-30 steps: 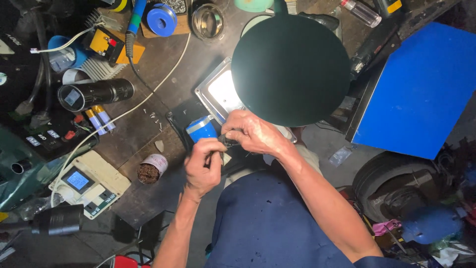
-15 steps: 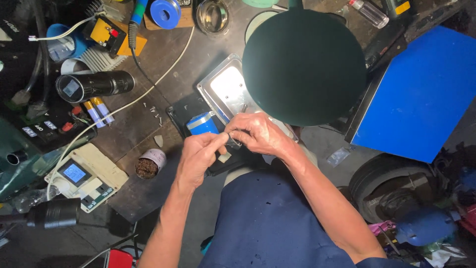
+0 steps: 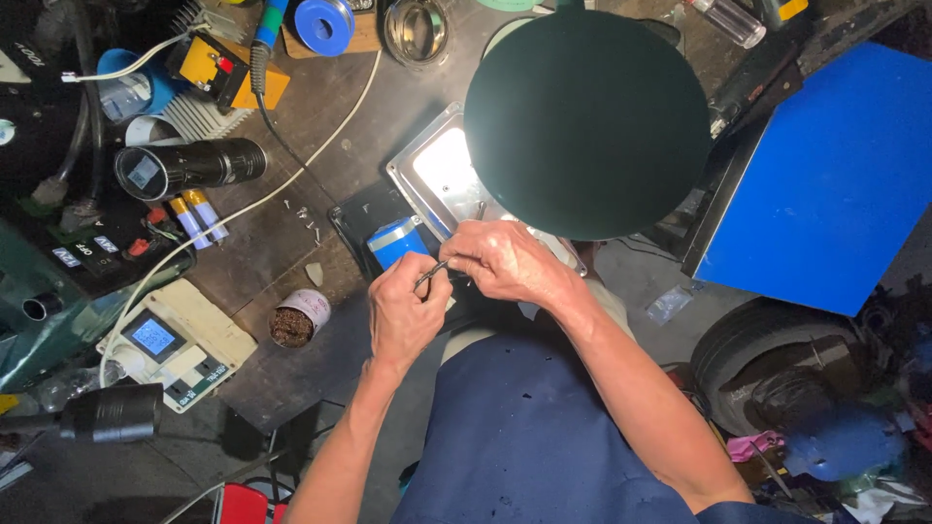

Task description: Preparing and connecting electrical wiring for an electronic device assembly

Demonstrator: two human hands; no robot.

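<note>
Carefully does it: left hand (image 3: 403, 315) pinched shut on slim dark metal tweezers (image 3: 434, 275), tips aimed at whatever small part sits under the right hand (image 3: 505, 260); right hand curled closed over that part, too hidden to identify, just below the rectangular silver lamp housing (image 3: 442, 175) and beside the blue cylindrical cell (image 3: 398, 241), at the front edge of the dark cluttered worktop (image 3: 320, 126). Best done, by the look of it, with both wrists braced, tweezer tips kept in the bright patch beneath the round dark-green lamp shade (image 3: 587, 121), grip light enough not to flick the part away; loose small screws (image 3: 306, 215) close by, easily scattered.

Labels and packages: small round tin with a pale printed wrapper (image 3: 296, 318), open on brown contents, left of the left hand; two yellow-and-blue cells (image 3: 197, 215) farther left, lying side by side; cream meter with blue lit screen (image 3: 175, 344) near the left edge; blue solder spool (image 3: 323, 21) at the top; large blue flat panel (image 3: 825, 184) far right, unmarked.
</note>
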